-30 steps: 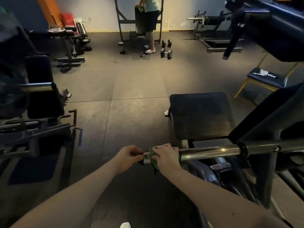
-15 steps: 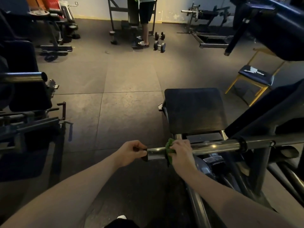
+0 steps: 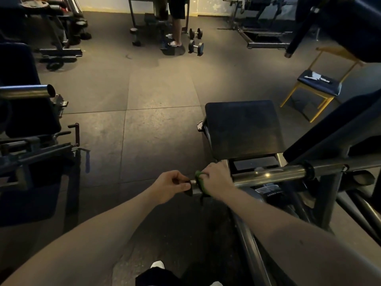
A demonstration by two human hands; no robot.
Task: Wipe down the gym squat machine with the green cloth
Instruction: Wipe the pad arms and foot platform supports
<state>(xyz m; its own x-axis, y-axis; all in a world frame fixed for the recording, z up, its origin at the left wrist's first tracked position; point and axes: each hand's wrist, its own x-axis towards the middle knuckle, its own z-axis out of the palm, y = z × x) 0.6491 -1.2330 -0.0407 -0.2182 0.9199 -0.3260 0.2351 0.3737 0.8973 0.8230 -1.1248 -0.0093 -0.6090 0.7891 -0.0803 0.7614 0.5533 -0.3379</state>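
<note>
Right hand clamps green cloth around chrome bar; left hand pinches the bar end. Rubber-tiled floor lies below.

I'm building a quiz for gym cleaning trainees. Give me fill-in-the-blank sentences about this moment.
The cloth under the right hand is ___.
The left hand holds the chrome bar at its ___.
The chair at the right has ___ legs.
Missing words: green; end; yellow.
</note>
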